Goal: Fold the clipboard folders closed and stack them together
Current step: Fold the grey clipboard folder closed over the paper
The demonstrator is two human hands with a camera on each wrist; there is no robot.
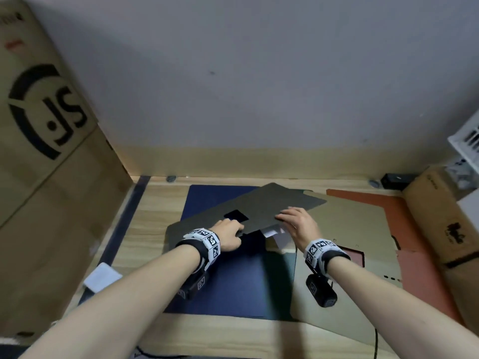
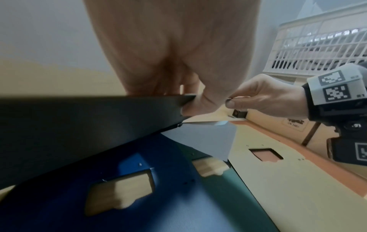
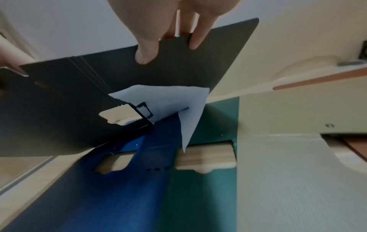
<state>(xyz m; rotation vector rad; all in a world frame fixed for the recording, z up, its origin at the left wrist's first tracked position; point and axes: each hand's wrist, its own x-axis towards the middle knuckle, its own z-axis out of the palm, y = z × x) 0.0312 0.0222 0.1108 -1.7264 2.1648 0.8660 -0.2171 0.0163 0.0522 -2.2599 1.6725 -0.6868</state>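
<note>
A black clipboard folder point(image 1: 272, 203) is held half folded and tilted above the table, with a white sheet point(image 3: 168, 100) hanging from its clip. My left hand point(image 1: 237, 228) pinches its near left edge, thumb beneath. My right hand point(image 1: 282, 216) grips the right flap, thumb point(image 3: 146, 53) on the underside and fingers over the edge. Under it a blue folder point(image 1: 233, 281) lies open and flat, overlapping a green folder point(image 3: 198, 196). To the right lie a beige folder point(image 1: 350, 242) and, below that, an orange folder point(image 1: 404, 229).
A tall cardboard box point(image 1: 46, 151) stands on the left and a smaller one point(image 1: 440, 216) on the right under a white basket point(image 1: 466, 141). A small white pad point(image 1: 102, 277) lies by the left table edge. The wall is close behind.
</note>
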